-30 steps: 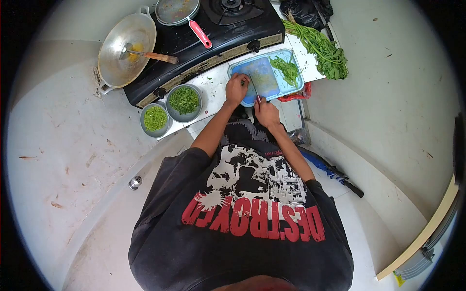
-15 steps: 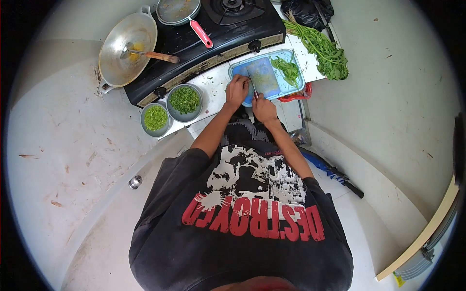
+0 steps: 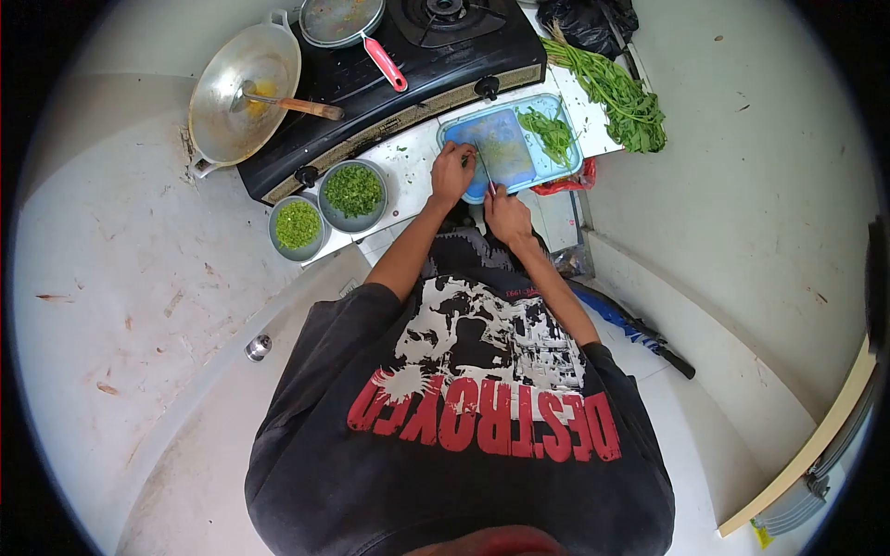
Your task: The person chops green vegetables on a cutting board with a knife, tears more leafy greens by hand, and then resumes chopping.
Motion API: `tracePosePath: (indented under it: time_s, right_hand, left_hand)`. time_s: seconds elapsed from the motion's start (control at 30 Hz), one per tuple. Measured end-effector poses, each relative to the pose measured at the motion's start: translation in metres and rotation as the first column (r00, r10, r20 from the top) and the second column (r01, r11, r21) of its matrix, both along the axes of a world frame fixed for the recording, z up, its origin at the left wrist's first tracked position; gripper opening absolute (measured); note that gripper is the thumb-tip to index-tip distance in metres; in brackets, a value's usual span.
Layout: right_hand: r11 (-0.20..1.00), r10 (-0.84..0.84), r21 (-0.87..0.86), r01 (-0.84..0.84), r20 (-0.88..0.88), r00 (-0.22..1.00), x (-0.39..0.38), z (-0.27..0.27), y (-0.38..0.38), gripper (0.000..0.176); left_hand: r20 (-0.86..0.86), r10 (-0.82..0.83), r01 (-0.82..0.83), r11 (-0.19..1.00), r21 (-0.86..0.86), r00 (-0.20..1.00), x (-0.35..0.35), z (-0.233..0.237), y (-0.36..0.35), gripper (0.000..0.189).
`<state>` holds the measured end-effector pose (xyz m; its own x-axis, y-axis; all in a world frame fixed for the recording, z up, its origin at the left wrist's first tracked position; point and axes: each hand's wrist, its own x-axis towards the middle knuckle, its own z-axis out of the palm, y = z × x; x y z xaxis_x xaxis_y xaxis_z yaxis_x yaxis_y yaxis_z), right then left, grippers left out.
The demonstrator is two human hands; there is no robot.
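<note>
My right hand [image 3: 508,215] grips a knife [image 3: 486,171] by its handle, the thin blade pointing away from me over a blue cutting board [image 3: 515,159]. Just left of the blade, my left hand [image 3: 451,175] is closed with fingers curled on a small bunch of leafy greens [image 3: 465,159], mostly hidden by the fingers. The board lies in a light blue tray [image 3: 571,170]. On the tray's right side rests a small pile of cut leafy greens [image 3: 549,135].
Two grey bowls [image 3: 378,220] of chopped greens stand at the left. Behind is a black stove [image 3: 417,100] with a red-handled pan [image 3: 383,63], plus a large wok [image 3: 213,116] holding a wooden-handled utensil [image 3: 311,108]. A leafy bunch [image 3: 626,107] lies at right, near a black bag [image 3: 589,23].
The knife and right hand have shifted very slightly. My left fingers have moved a little, and green now shows between them. The bowls, tray and pans stay put.
</note>
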<state>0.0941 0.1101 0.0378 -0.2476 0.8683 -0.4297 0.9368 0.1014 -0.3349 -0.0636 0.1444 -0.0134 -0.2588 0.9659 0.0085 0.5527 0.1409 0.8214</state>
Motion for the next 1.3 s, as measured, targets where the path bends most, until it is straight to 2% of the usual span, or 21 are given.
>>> tracePosePath:
  time_s: [0.1, 0.3, 0.5, 0.67, 0.87, 1.07, 1.3]
  right_hand:
    - [1.000, 0.006, 0.014, -0.005, -0.027, 1.000, -0.010, 0.001, 0.011, 0.038]
    - [0.998, 0.027, 0.061, -0.027, 0.001, 1.000, -0.006, -0.003, 0.008, 0.036]
    - [0.999, 0.026, 0.034, -0.027, 0.049, 0.998, 0.017, 0.005, -0.011, 0.038]
    - [0.999, -0.022, 0.025, 0.021, 0.021, 1.000, 0.021, 0.002, -0.011, 0.039]
    - [1.000, 0.022, 0.013, -0.022, -0.039, 0.999, -0.006, 0.005, 0.009, 0.040]
    - [0.998, 0.018, 0.058, -0.017, -0.020, 1.000, -0.010, -0.007, 0.010, 0.039]
    - [1.000, 0.019, 0.019, -0.020, 0.053, 0.998, 0.008, 0.003, -0.005, 0.039]
  left_hand:
    - [-0.003, -0.024, 0.024, 0.999, 0.043, 1.000, -0.002, -0.007, 0.003, 0.010]
    - [-0.012, 0.004, -0.005, 0.999, -0.046, 1.000, -0.001, 0.004, 0.002, 0.010]
    - [0.075, 0.029, -0.026, 0.999, -0.041, 0.997, -0.001, 0.001, 0.004, 0.010]
    - [0.044, 0.007, -0.006, 1.000, -0.017, 0.999, -0.002, -0.002, 0.003, 0.010]
    - [0.017, -0.007, 0.007, 1.000, -0.013, 1.000, -0.003, -0.007, 0.002, 0.011]
    - [0.013, -0.020, 0.021, 0.998, -0.066, 1.000, -0.004, 0.009, 0.004, 0.009]
    - [-0.001, -0.001, 0.001, 0.996, -0.094, 1.000, -0.003, 0.012, 0.004, 0.009]
